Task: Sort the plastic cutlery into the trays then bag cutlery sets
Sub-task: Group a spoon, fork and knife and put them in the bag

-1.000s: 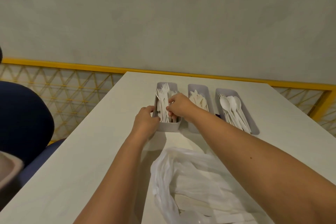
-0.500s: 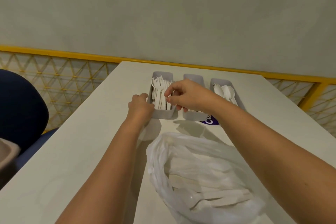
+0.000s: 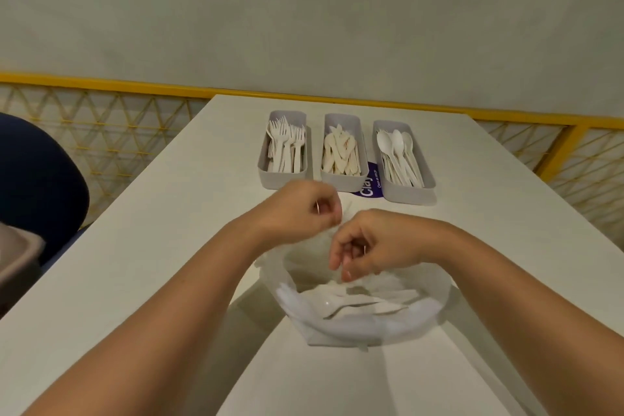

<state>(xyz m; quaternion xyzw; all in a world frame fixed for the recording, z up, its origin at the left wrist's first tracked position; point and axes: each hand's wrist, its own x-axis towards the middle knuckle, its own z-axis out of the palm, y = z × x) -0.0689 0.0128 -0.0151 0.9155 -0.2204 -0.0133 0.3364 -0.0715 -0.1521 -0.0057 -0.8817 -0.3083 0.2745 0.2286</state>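
Cutlery lies in two places in the head view. Sorted pieces fill three grey trays at the far end of the desk [image 3: 162, 246]: the fork tray [image 3: 283, 176], the knife tray [image 3: 340, 181] and the spoon tray [image 3: 407, 192]. They stand side by side, lengthwise to the person, probably so each kind can be reached in a single pull. Loose cutlery [image 3: 364, 306] rests in the translucent bag [image 3: 435, 307], which sits on the desk nearer the body.

The left hand [image 3: 304, 209] and right hand [image 3: 368, 246] hover close together over the bag's far rim, both with fingers curled. The film rises toward them, so I judge they are parting the mouth to keep it open. Motion blur hides whether either hand actually pinches the plastic or a piece, so I cannot tell.

A purple sticker [image 3: 369, 184] shows between the knife and spoon trays. A dark blue chair [image 3: 37, 179] stands left of the desk, and a yellow railing [image 3: 101, 86] runs behind. Nothing lies between bag and trays; the limp film itself looks like the likeliest snag.
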